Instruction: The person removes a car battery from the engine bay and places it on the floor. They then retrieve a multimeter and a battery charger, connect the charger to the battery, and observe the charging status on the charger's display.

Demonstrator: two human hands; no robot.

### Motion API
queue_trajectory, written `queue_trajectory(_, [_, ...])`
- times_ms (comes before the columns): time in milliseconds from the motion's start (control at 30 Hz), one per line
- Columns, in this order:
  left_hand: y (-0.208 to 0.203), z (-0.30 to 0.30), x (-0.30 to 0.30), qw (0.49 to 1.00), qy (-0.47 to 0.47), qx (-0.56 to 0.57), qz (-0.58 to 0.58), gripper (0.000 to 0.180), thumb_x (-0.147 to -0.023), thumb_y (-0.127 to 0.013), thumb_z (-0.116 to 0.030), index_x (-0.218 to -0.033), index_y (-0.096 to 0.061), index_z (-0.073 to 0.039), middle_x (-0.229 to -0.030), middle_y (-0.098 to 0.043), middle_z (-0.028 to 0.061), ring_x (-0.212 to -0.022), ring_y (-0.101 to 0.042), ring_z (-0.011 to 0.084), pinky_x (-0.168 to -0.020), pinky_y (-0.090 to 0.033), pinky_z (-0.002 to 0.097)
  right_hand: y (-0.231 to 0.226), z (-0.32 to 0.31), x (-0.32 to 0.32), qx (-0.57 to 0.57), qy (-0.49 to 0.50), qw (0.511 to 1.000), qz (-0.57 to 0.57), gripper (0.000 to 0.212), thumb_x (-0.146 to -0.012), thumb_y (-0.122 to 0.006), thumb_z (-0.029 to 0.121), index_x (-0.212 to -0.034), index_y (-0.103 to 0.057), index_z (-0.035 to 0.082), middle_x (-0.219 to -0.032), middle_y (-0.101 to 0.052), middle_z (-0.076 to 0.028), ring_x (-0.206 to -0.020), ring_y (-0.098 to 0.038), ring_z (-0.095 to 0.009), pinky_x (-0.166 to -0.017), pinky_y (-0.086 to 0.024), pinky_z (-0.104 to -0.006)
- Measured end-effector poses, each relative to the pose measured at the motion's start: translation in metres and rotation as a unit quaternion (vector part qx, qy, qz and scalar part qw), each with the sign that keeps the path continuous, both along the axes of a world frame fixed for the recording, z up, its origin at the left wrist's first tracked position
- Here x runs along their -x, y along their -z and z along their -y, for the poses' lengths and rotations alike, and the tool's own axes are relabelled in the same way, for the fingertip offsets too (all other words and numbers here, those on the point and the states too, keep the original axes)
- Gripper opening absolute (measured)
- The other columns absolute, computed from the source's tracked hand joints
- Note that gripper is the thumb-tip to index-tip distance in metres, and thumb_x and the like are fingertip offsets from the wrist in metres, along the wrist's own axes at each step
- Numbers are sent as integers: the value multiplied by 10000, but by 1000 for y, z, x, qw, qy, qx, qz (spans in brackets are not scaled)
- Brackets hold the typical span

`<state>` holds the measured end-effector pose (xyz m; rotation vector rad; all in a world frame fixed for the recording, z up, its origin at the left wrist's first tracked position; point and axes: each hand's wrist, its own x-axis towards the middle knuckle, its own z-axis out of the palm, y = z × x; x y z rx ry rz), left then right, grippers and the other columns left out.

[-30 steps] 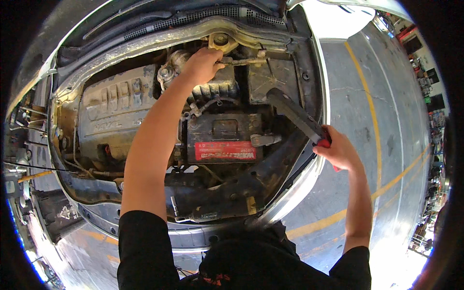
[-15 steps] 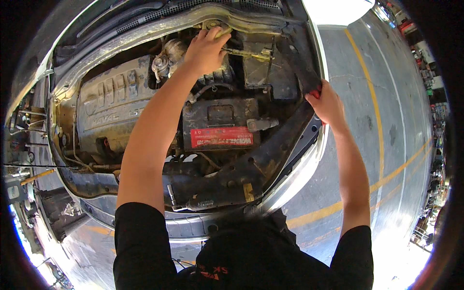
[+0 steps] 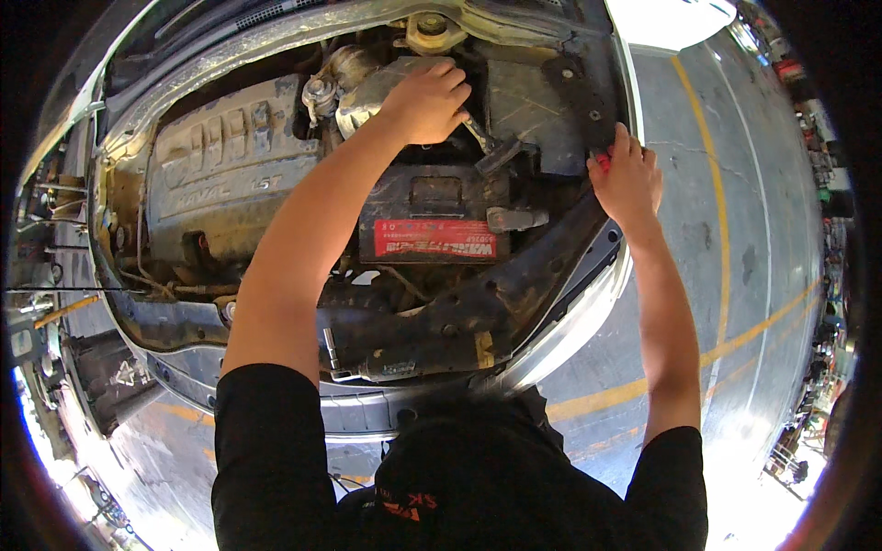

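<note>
My left hand (image 3: 424,103) reaches over the middle of a car's engine bay, its fingers closed around a metal wrench (image 3: 477,133). The wrench's far end slants down toward a black part (image 3: 499,158) behind the battery. Just in front of that lies the dusty car battery (image 3: 436,242) with a red label. At the bay's right edge my right hand (image 3: 628,180) is closed on a small red-handled tool (image 3: 603,163), most of it hidden by the fingers. A black box (image 3: 528,110) sits between the two hands.
A grey engine cover (image 3: 220,170) fills the left of the bay. On the front crossmember rests a ratchet with an extension (image 3: 333,354). A yellowish fluid reservoir (image 3: 432,32) stands at the back. The white fender (image 3: 630,92) borders the right side, with grey floor (image 3: 680,184) beyond.
My left hand has come back from the reservoir, down and to the right, and the wrench in it now slants toward the front. My right hand has shifted slightly; its fingers are more raised.
</note>
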<state>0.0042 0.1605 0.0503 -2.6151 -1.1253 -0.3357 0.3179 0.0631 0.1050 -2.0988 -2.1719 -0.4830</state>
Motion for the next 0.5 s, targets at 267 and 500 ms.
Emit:
queue_trajectory(267, [-5,-1,-11,991,-18,71,-113,394,-899,-647,-285,-1248,-557,-126,-1278,-531,51,-1331,-396,301,-1027,-403,489,10,31,31,-51,-211,968,-123,504,-807,-706,203,-1261,-546,53,-1175,-615,-136,-1189,-513,-349,-992,-434,-465])
queue_trajectory(500, [-7,7,5,997,30,-77,11,320,-914,-633,-292,-1149,-582,-81,-1214,-565,68,-1277,-446,305,-967,-462,463,33,40,28,-11,-142,907,-397,542,-840,-715,209,-1311,-517,26,-1247,-594,-192,-1195,-532,-386,-997,-453,-440])
